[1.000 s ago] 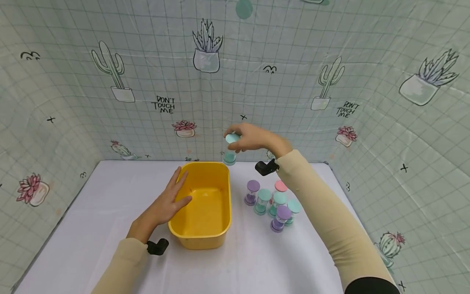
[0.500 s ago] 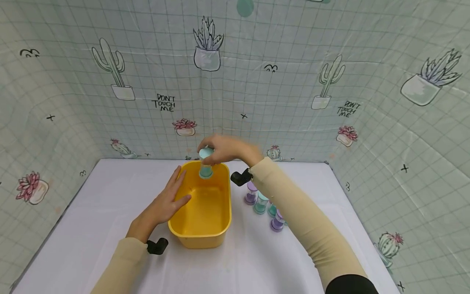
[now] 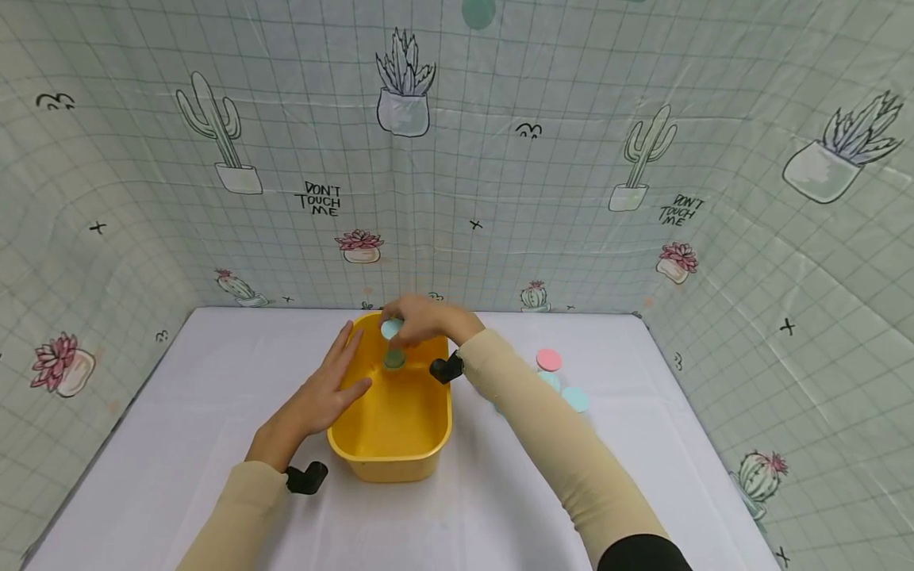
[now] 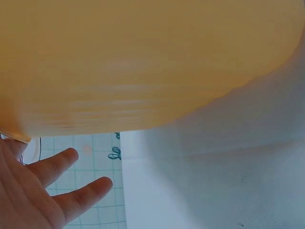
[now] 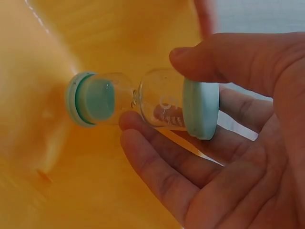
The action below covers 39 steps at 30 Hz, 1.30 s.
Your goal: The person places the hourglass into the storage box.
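Note:
My right hand (image 3: 421, 320) reaches over the far end of a yellow plastic tub (image 3: 389, 458) and holds a mint-green sand timer (image 3: 393, 359) inside it. In the right wrist view the thumb lies by the timer's pale cap while the fingers curl along the clear glass bulbs (image 5: 162, 95); green sand sits in the end farther from the palm. My left hand (image 3: 321, 396), fingers spread, rests on the tub's left rim. In the left wrist view, two straight fingers (image 4: 83, 200) show below the tub's yellow outer wall (image 4: 119, 71).
Right of the tub, a pink-capped sand timer (image 3: 549, 359) and mint-capped ones (image 3: 575, 399) stand on the white table (image 3: 500, 500), partly hidden by the right sleeve (image 3: 550, 444). A patterned cloth (image 3: 457, 174) hangs behind the table.
My right hand has carried the mint-green sand timer leftward over the tub's far rim, then down into it. The right forearm has swung left with it. My left hand stays on the rim.

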Available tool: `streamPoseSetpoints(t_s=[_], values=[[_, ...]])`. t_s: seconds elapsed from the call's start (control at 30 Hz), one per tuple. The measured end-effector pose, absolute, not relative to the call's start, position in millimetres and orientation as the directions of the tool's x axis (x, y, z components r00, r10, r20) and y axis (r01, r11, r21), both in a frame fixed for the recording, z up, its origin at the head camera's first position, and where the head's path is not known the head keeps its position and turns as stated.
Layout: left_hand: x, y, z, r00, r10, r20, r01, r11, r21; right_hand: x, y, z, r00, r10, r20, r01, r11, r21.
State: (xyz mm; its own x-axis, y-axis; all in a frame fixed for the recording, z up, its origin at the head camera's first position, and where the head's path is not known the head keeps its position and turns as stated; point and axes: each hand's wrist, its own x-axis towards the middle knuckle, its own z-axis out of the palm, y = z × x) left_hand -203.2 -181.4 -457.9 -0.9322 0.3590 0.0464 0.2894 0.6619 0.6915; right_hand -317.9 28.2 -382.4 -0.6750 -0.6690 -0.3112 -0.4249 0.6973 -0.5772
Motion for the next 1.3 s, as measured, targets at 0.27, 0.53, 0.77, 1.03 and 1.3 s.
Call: streamPoseSetpoints(t_s=[0.27,0.53,0.77,1.03,1.3], values=[[-203.7,-181.8,-457.9,-0.929,0.365,0.055,0.294,0.643,0.707,-318.0,17.2,-403.3,-0.692,-0.607,-0.39,-0.363,0.76,-0.539],[-201.9,-180.5,-458.3,-0.932,0.358,0.055,0.289,0.644,0.708,-317.9,14.2,-413.3,-0.693,-0.607,-0.388,-0.367,0.761,-0.535],[-199.6,-182.0,-458.5,-0.935,0.35,0.056,0.286,0.654,0.701,-317.9,9.1,-417.7,-0.701,-0.599,-0.388,-0.377,0.773,-0.511],[-200.3,-181.4,-457.5,-0.934,0.351,0.064,0.289,0.639,0.713,-316.8,3.5,-415.2,-0.681,-0.601,-0.418,-0.382,0.779,-0.497],[-200.3,-182.0,-458.1,-0.938,0.344,0.038,0.268,0.651,0.71,-315.5,0.3,-410.4,-0.655,-0.554,-0.513,-0.305,0.816,-0.491]])
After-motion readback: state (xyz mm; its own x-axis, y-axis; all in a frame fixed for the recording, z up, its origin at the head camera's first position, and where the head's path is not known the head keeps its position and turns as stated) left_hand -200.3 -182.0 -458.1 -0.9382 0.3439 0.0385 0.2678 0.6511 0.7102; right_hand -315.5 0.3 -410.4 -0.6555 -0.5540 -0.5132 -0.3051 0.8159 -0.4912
